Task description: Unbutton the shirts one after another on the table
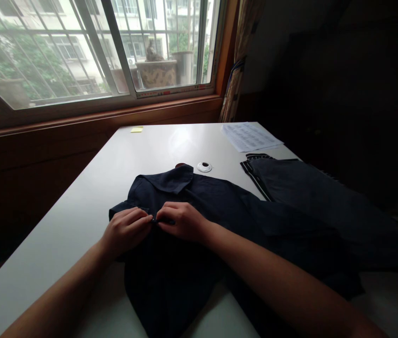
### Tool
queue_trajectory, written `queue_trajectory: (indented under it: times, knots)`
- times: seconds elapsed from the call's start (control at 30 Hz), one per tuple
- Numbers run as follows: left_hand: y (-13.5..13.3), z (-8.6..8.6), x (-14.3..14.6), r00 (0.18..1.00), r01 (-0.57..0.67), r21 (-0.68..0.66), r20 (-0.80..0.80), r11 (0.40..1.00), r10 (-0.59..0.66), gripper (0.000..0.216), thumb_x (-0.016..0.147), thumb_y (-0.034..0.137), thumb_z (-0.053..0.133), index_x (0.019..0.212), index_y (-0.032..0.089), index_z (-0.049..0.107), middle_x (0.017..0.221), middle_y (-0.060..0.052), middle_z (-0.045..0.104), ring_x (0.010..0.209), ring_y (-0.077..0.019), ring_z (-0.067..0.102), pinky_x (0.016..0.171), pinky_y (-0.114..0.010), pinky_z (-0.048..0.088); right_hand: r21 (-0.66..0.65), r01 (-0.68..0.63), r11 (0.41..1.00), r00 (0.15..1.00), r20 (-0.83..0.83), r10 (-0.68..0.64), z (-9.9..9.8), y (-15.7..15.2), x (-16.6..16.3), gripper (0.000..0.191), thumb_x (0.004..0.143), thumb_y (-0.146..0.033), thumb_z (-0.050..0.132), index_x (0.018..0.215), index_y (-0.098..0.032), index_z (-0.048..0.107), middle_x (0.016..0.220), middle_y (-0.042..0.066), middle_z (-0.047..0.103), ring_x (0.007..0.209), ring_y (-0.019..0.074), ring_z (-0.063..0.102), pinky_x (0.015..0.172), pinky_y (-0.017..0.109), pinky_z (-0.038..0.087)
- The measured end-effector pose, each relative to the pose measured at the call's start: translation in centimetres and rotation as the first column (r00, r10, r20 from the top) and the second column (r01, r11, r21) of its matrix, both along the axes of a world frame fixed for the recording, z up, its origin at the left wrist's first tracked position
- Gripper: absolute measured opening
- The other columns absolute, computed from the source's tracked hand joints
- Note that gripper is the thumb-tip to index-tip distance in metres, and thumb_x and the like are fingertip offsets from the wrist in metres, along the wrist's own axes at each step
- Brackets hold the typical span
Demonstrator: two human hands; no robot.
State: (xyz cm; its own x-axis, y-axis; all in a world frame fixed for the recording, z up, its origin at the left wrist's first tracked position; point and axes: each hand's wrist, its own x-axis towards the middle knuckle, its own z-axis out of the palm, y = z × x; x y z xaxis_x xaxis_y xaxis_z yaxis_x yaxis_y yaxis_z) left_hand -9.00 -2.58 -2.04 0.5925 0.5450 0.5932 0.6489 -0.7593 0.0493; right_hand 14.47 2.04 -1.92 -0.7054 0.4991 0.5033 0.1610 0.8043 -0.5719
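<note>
Hands, left hand (125, 230) and right hand (181, 220), fingertips together, pinch dark shirt (170, 277) lying beneath them.

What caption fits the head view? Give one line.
Both hands, left and right, pinch a dark shirt on a white table.

My left hand (125, 231) and right hand (182, 220) are both bare: no gloves, no rings that I can make out in this dim light. My wrists carry no watch, band or bracelet. My forearms are uncovered all the way to the bottom edge of the view, so no sleeve or cuff shows anywhere. My fingers look slim, with short nails, though the shadow hides finer detail.
</note>
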Motion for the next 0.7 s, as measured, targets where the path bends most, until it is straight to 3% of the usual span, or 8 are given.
queue_trajectory:
  times: [0.2,0.7]
  knots:
    - [-0.03,0.41,0.13,1.0,0.024,0.007,0.006,1.0,-0.024,0.015,0.084,0.011,0.068,0.097,0.018,0.065,0.084,-0.004,0.067,0.07,-0.0153,0.06,0.062,-0.028,0.047,-0.023,0.003,1.0,0.999,-0.033,-0.004,-0.47,-0.17,-0.18,0.021,0.089,-0.021,0.062,0.11,-0.02,0.064,0.098,0.005,0.068,0.084,0.0163,0.064,0.077,0.026,0.05]
    - [-0.03,0.14,0.02,1.0,0.013,0.033,-0.02,0.999,-0.012,0.014,0.086,0.015,0.065,0.1,0.02,0.066,0.083,-0.004,0.068,0.07,-0.0153,0.062,0.062,-0.028,0.049,-0.046,0.02,0.999,1.0,-0.007,-0.02,-0.22,-0.25,-0.18,0.014,0.09,-0.024,0.061,0.102,-0.021,0.068,0.097,0.005,0.07,0.085,0.0171,0.066,0.079,0.026,0.05]
